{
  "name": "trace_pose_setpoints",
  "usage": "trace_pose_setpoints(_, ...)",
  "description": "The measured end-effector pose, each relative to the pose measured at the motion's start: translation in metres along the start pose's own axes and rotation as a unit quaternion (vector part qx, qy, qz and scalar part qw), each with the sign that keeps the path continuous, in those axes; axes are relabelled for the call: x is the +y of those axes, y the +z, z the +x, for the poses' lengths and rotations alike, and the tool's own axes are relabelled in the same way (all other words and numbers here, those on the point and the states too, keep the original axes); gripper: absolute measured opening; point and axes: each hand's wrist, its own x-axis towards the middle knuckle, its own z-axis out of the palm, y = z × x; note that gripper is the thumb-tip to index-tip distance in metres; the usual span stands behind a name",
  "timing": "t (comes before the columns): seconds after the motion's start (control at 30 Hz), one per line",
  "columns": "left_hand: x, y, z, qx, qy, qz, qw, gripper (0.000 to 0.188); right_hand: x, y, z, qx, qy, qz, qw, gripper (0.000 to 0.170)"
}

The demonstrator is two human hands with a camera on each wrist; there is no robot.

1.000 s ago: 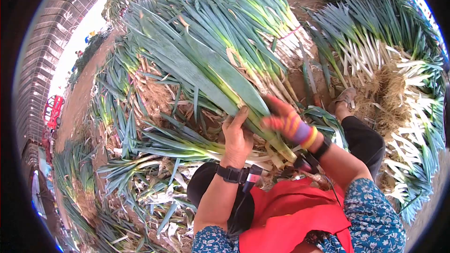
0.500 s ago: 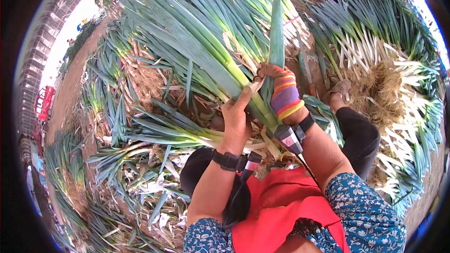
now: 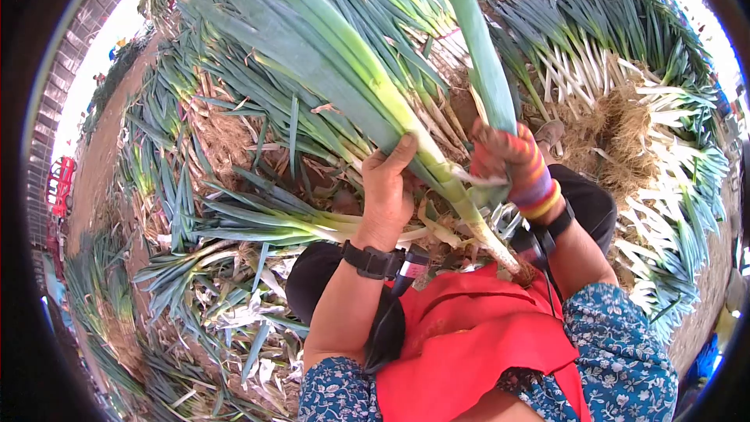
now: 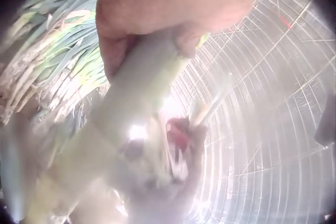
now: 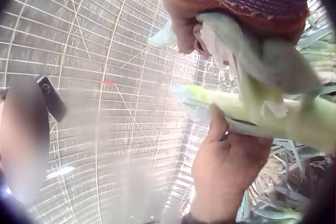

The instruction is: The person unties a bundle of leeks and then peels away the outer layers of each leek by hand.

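Leek (image 3: 394, 101) lies aslant across the middle of the head view, its leaves toward the upper left and its root end (image 3: 523, 272) at lower centre, by the upper edge of the red apron (image 3: 469, 328); whether the two touch, I cannot tell. The bare left hand (image 3: 388, 187), left of centre, grasps the stem, thumb over the top. The gloved right hand (image 3: 512, 162), right of centre, has its fingers curled round the base of a broad leaf (image 3: 486, 55) that rises toward the top of the frame. In the right wrist view, a pale strip (image 5: 254, 90) spans from that hand to the stem, so the leaf seems not yet fully parted.

The step in hand looks like stripping this outer leaf. To do it well, the left hand should keep a firm but unsquashing hold close to the tear, so the stem neither bends nor snaps. The right hand should pull steadily along the stem toward the roots, taking the whole sheath and sparing the layer beneath.
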Motion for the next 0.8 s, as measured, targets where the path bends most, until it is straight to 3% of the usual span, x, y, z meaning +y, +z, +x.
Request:
trace_pose_setpoints(0.03,0.002,-0.006,0.001,0.013,0.005,0.022,1.000,0.024,-0.010,0.008,-0.020,0.039,0.062,0.016,0.997,0.028)
trace_pose_setpoints(0.13,0.003,-0.031,0.004,0.027,0.018,0.024,0.999,0.027,-0.019,-0.021,-0.076,0.114,0.121,-0.015,0.986,0.028)
trace_pose_setpoints(0.2,0.002,-0.044,0.004,0.047,0.023,-0.028,0.998,0.031,-0.034,-0.050,-0.108,0.214,0.120,-0.239,0.939,0.027)
trace_pose_setpoints(0.23,0.002,-0.062,0.005,0.013,-0.018,-0.017,1.000,0.036,-0.029,-0.098,-0.131,0.224,0.083,-0.394,0.888,0.027)
trace_pose_setpoints(0.27,0.000,-0.061,0.003,0.012,-0.020,-0.009,1.000,0.036,-0.021,-0.151,-0.152,0.199,0.015,-0.625,0.755,0.028)
trace_pose_setpoints(0.3,-0.002,-0.059,-0.002,0.017,-0.010,-0.009,1.000,0.035,-0.012,-0.191,-0.172,0.164,-0.055,-0.797,0.579,0.028)
trace_pose_setpoints(0.37,-0.007,-0.061,-0.008,-0.022,-0.001,-0.009,1.000,0.034,-0.009,-0.197,-0.179,0.107,-0.067,-0.930,0.344,0.042)
trace_pose_setpoints(0.4,-0.010,-0.054,-0.014,-0.013,0.015,-0.028,0.999,0.034,-0.004,-0.168,-0.170,0.159,0.050,-0.893,0.418,0.051)
trace_pose_setpoints(0.43,-0.013,-0.047,-0.021,0.005,0.018,-0.014,1.000,0.035,-0.002,-0.141,-0.160,0.108,0.094,-0.932,0.334,0.062)
trace_pose_setpoints(0.47,-0.015,-0.041,-0.025,0.024,0.026,0.001,0.999,0.036,-0.007,-0.105,-0.147,0.045,0.162,-0.937,0.307,0.072)
trace_pose_setpoints(0.53,-0.014,-0.034,-0.033,0.030,0.034,0.002,0.999,0.036,0.005,-0.075,-0.134,0.022,-0.128,-0.906,0.403,0.072)
trace_pose_setpoints(0.6,-0.008,-0.028,-0.042,0.032,0.047,0.024,0.998,0.036,0.037,-0.060,-0.147,-0.041,-0.057,-0.763,0.643,0.070)
trace_pose_setpoints(0.67,-0.004,-0.019,-0.049,0.005,0.063,0.034,0.997,0.034,0.047,-0.024,-0.155,-0.080,0.051,-0.483,0.870,0.065)
trace_pose_setpoints(0.7,-0.004,-0.019,-0.050,-0.013,0.069,0.054,0.996,0.033,0.053,-0.027,-0.156,-0.079,0.041,-0.480,0.873,0.065)
trace_pose_setpoints(0.77,-0.002,-0.001,-0.056,-0.005,0.060,0.061,0.996,0.033,0.067,-0.038,-0.154,0.005,0.188,-0.386,0.903,0.055)
trace_pose_setpoints(0.8,-0.003,0.007,-0.060,0.009,0.047,0.061,0.997,0.032,0.050,-0.018,-0.150,0.028,0.098,-0.526,0.844,0.043)
